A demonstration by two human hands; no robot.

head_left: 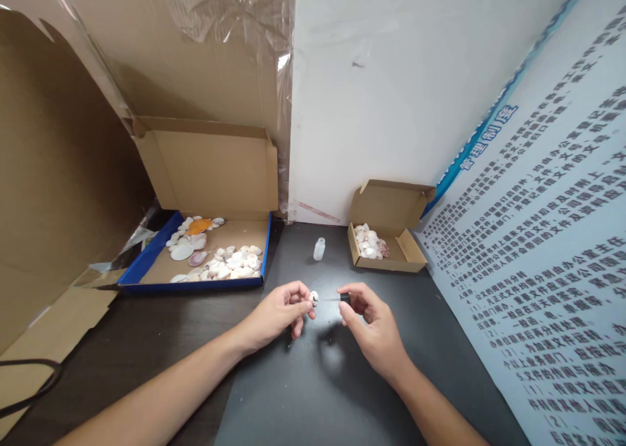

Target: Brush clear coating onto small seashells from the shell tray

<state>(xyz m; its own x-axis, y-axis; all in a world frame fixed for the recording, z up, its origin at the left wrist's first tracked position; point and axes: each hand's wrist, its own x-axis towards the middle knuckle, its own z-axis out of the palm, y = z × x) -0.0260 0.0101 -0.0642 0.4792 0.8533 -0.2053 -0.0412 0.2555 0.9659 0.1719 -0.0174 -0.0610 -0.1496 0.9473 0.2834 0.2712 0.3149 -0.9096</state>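
Observation:
Between the thumb and fingers of my left hand (288, 308) is a small pale shell (313, 297) with dark marks on it. My right hand (369, 322) pinches the black cap of a brush applicator (345, 298). From the cap a thin, pale stem points left, and its tip is at or close to the shell; I cannot tell if they touch. Beyond both hands a small whitish bottle (319, 250) stands upright with its mouth uncapped.
On the left, an open blue-edged cardboard box (161, 263) holds many shells and an orange one (199, 226). A smaller open brown box (391, 263) with shells stands back right. A white wall (362, 107) and a printed board (538, 237) bound the dark table (293, 394).

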